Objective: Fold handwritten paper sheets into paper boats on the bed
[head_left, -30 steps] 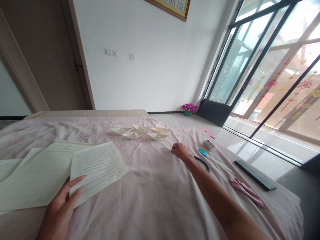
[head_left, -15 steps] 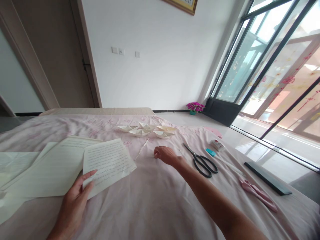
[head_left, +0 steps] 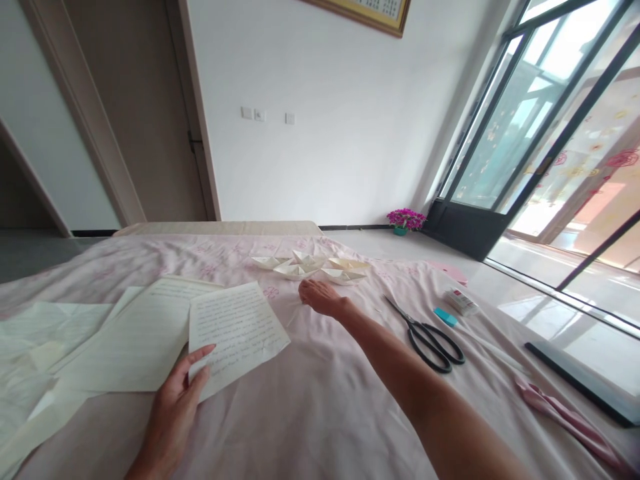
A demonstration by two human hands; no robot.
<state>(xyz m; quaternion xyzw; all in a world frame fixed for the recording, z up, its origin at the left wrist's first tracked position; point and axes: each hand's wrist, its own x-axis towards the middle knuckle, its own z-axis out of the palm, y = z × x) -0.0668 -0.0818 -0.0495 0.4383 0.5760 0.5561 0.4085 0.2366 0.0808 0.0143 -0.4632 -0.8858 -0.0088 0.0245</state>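
Nearer the paper boats (head_left: 310,267), right hand (head_left: 320,297).

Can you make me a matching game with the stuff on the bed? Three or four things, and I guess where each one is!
Things:
1. scissors
2. written sheet
3. paper boats
4. flowers

Places:
A. on the floor by the wall
B. under the left hand
C. just beyond the right hand
D. right of the right arm, on the pink bedsheet

Pairs: 1-D, 2-B, 3-C, 4-A
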